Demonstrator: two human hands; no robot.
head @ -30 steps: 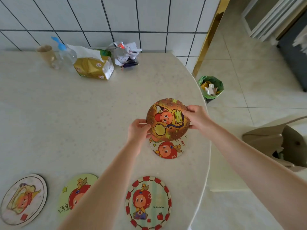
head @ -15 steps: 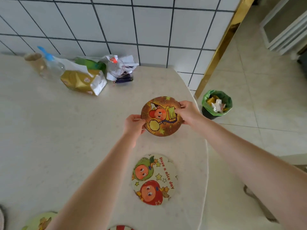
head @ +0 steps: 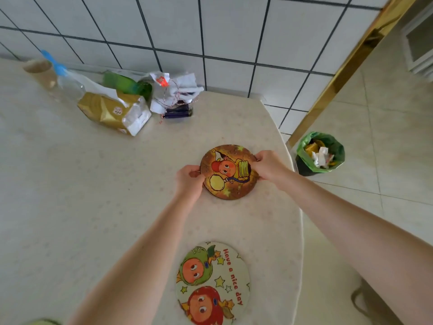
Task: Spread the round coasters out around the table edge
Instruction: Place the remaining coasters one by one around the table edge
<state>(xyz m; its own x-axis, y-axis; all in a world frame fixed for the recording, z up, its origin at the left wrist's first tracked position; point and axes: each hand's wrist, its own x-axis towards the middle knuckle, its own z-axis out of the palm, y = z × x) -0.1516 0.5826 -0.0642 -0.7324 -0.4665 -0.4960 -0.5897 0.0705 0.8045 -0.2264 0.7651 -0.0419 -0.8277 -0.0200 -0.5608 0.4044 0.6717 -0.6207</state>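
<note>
Coaster (head: 228, 172) — brown, round — sits at frame centre near the table (head: 70, 184) edge, left hand (head: 189, 178) and right hand (head: 269, 166) pinching opposite rims. Risk: uneven release could slide it off that edge. No long axis; its print tilts toward upper left.

Table (head: 70, 184): smooth, speckled, stone-like. Wall (head: 234, 31): glossy tile. Coaster (head: 228, 172): matt printed board. Bin (head: 319, 153) w/ green plastic liner. Gold pack (head: 112, 112): shiny foil.
</note>
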